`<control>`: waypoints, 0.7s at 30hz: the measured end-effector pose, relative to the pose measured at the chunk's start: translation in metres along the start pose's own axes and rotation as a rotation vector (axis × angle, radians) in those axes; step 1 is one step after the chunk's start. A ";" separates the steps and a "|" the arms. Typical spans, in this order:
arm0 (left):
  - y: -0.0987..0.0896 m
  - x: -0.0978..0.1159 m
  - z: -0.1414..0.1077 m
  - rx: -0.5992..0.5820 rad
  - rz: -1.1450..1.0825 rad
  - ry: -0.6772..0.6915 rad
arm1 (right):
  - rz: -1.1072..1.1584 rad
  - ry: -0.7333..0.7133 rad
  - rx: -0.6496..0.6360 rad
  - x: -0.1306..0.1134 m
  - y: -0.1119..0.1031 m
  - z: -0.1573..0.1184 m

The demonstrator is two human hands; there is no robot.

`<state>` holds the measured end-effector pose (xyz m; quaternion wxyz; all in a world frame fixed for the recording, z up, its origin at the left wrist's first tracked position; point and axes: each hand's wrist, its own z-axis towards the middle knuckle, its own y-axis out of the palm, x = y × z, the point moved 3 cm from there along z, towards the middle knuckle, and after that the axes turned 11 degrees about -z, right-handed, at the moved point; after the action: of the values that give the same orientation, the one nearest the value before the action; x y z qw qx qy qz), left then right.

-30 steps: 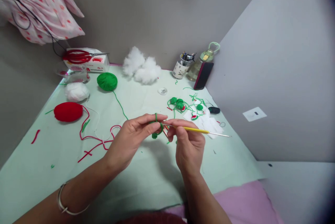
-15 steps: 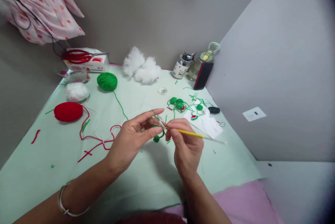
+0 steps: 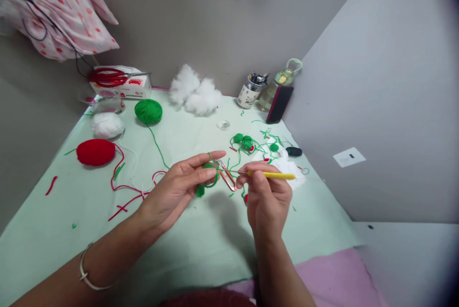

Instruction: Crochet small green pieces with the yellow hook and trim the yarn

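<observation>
Between the thumb and fingers of my left hand [image 3: 179,182] is a small green crochet piece [image 3: 211,180], with a strand of green yarn passing over the raised index finger. My right hand [image 3: 267,197] grips a crochet hook [image 3: 276,175] by its yellow handle, and the thin metal shaft points left to the green piece. Green yarn runs from the hand back to a green yarn ball [image 3: 148,112]. Orange-handled thread snips [image 3: 227,177] lie on the table behind and between the hands. Part of the green piece is hidden by my left fingers.
Red [image 3: 95,152] and white yarn balls [image 3: 107,126] lie at left, their strands trailing over the table. White stuffing [image 3: 195,92] sits at the back. Red scissors [image 3: 107,77] rest on a box [image 3: 134,88]. Small green crocheted pieces [image 3: 246,142], a pen cup [image 3: 248,92], bottle and phone [image 3: 279,104] stand right.
My right hand has drawn the hook away to the right, and more of its shaft shows. The green piece has shifted slightly left in my left fingers.
</observation>
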<state>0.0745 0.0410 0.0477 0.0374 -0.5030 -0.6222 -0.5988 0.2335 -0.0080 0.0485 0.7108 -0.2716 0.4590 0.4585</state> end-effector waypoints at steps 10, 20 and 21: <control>0.007 -0.013 -0.006 0.056 0.085 0.157 | -0.446 -0.344 -0.019 -0.012 0.015 -0.020; 0.009 -0.011 -0.003 -0.017 -0.035 0.050 | -0.100 -0.021 -0.019 0.005 0.008 -0.007; 0.008 -0.011 -0.002 -0.022 -0.044 0.046 | -0.116 -0.025 -0.008 0.005 0.008 -0.008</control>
<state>0.0844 0.0309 0.0466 0.0327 -0.4757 -0.6254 -0.6177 0.2240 -0.0088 0.0413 0.7409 -0.2946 0.4317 0.4217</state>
